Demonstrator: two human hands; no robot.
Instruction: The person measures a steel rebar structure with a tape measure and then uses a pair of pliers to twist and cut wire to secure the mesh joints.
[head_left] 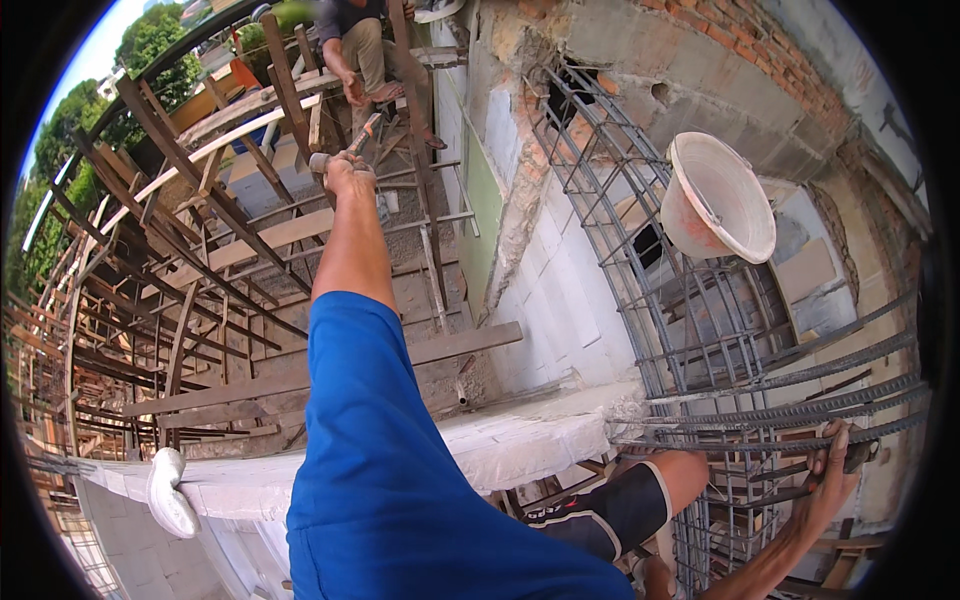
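My left arm, in a blue sleeve, stretches up and left. My left hand is closed around a hand tool with an orange and dark shaft; its kind is unclear. Just beyond it, a seated person's hand hangs near the tool. At the lower right my right hand is closed beside several bent rebars. It grips a dark tool that looks like pliers, partly hidden by the fingers. A rebar cage runs up from there, with a cement-smeared bucket resting on it.
A plaster-smeared wall ledge crosses below my arm, with a white lump-like object on it. Wooden posts and planks form scaffolding at the left. A bent knee in black shorts shows beside the cage. Brickwork stands behind.
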